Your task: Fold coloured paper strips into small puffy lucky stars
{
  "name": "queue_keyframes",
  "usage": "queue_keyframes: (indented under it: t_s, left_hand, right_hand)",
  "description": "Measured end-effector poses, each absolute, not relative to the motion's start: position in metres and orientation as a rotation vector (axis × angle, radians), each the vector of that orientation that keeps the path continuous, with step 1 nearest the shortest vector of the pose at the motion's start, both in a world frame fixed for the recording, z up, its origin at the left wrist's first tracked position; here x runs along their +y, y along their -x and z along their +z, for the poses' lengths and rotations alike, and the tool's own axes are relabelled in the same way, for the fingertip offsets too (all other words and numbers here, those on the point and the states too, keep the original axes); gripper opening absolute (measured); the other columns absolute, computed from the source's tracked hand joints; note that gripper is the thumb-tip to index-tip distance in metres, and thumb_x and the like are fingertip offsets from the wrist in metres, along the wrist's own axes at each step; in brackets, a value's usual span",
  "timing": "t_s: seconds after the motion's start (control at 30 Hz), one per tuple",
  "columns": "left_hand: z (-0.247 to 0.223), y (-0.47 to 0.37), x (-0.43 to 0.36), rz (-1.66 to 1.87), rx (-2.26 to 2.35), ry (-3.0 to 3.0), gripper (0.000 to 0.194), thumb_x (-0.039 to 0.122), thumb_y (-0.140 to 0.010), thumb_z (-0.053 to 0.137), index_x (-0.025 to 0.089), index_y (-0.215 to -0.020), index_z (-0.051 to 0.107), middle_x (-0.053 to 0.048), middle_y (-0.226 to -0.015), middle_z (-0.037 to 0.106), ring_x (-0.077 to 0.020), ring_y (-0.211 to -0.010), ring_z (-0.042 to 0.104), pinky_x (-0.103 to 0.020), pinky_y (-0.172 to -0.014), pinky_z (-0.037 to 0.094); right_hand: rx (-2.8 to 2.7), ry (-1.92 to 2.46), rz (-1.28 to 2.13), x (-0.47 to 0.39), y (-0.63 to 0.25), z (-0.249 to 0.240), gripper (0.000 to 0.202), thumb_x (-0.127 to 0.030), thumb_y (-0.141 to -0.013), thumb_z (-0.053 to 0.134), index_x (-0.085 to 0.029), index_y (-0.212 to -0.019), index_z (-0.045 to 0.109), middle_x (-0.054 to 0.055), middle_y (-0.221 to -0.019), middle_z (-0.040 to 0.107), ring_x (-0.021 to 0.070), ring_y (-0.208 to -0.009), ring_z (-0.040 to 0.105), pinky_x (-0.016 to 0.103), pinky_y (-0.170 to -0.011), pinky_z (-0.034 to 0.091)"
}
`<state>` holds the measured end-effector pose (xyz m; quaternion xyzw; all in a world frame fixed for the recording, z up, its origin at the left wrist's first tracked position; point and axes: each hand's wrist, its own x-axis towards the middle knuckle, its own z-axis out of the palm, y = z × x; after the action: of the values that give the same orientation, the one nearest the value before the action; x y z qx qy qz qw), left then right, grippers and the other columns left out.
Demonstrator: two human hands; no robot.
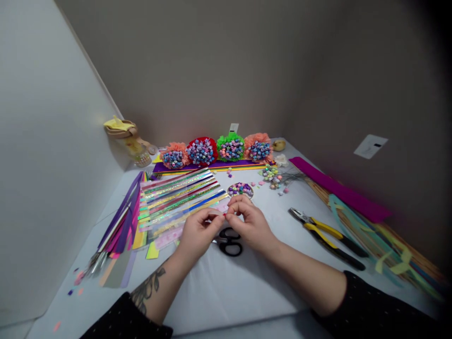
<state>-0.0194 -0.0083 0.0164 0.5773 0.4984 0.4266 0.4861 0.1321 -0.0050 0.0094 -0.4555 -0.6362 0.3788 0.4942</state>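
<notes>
My left hand (202, 231) and my right hand (251, 225) meet at the fingertips above the white table. Between them is a tiny red piece (224, 214), pinched by both hands; its shape is too small to make out. Just below lie scissors with black handles (231, 249), their blades partly hidden by my left hand. A round dish of small coloured stars (240, 189) sits right behind my right hand. Shiny striped paper strips (183, 193) are spread to the left of my hands.
Pliers with yellow and black handles (328, 235) lie at right, beside sticks and ribbons (384, 245). Paper strips (122, 230) fan out at left. Four ruffled bunches of stars (202, 151) line the back, near a yellow-topped jar (132, 146) and loose stars (271, 174).
</notes>
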Motion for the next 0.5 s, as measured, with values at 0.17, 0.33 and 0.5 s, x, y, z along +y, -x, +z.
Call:
queue_keyframes:
  t_s: [0.17, 0.33, 0.5]
  left_hand:
    - [0.015, 0.021, -0.007, 1.022, 1.204, -1.437, 0.017, 0.031, -0.076, 0.062, 0.014, -0.073, 0.066, -0.003, -0.071, 0.063, -0.0117, -0.061, 0.055, -0.021, -0.054, 0.046]
    - [0.014, 0.025, -0.005, 0.903, 1.092, -1.335, 0.016, 0.030, -0.074, 0.063, 0.014, -0.072, 0.063, 0.001, -0.064, 0.057, -0.0084, -0.052, 0.048, -0.020, -0.049, 0.041]
    - [0.016, 0.025, -0.003, 0.799, 1.057, -1.261, 0.026, 0.039, -0.074, 0.063, 0.014, -0.068, 0.058, 0.004, -0.055, 0.051, -0.0058, -0.044, 0.040, -0.018, -0.043, 0.031]
  right_hand:
    - [-1.547, 1.129, 0.941, -0.002, -0.134, 0.010, 0.010, -0.019, -0.075, 0.056, -0.020, -0.065, 0.055, 0.002, -0.084, 0.052, 0.0163, -0.083, 0.052, 0.029, -0.073, 0.041]
    - [-1.578, 1.069, 1.098, 0.004, -0.142, 0.007, 0.009, -0.021, -0.072, 0.057, -0.019, -0.063, 0.056, 0.002, -0.079, 0.051, 0.0157, -0.078, 0.051, 0.029, -0.071, 0.041]
    - [-1.608, 1.076, 1.189, 0.005, -0.146, 0.009, 0.006, -0.018, -0.068, 0.058, -0.019, -0.062, 0.057, 0.002, -0.079, 0.053, 0.0149, -0.075, 0.052, 0.029, -0.070, 0.043]
